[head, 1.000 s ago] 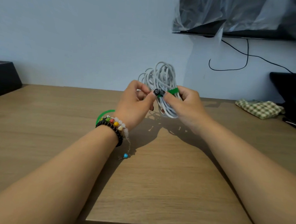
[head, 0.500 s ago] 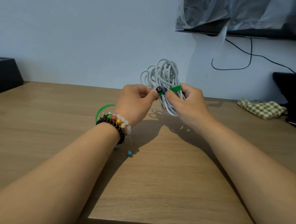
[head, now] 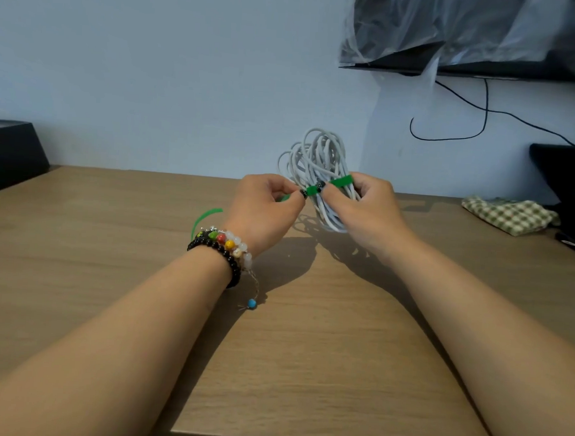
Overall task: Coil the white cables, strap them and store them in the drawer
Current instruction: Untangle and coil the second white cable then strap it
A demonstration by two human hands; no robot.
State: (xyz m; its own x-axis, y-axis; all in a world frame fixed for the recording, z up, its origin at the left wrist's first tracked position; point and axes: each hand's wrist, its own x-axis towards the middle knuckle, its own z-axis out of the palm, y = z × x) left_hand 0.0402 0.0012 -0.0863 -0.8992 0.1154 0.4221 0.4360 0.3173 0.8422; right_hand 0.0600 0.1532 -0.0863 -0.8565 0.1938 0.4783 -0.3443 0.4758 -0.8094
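Both hands (head: 263, 206) (head: 363, 211) pinching green strap (head: 329, 185) around coiled white cables (head: 319, 162)

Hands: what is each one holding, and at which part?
The right hand grips the cable coil at its strapped middle. The left hand pinches the green strap at its free end.

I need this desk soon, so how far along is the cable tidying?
Coiling looks done: the white cable bundle is gathered in loops. Strapping is in hand: the left hand and right hand pinch the green strap around it. Another green strap lies on the wooden desk. Storing remains; no drawer is in view.
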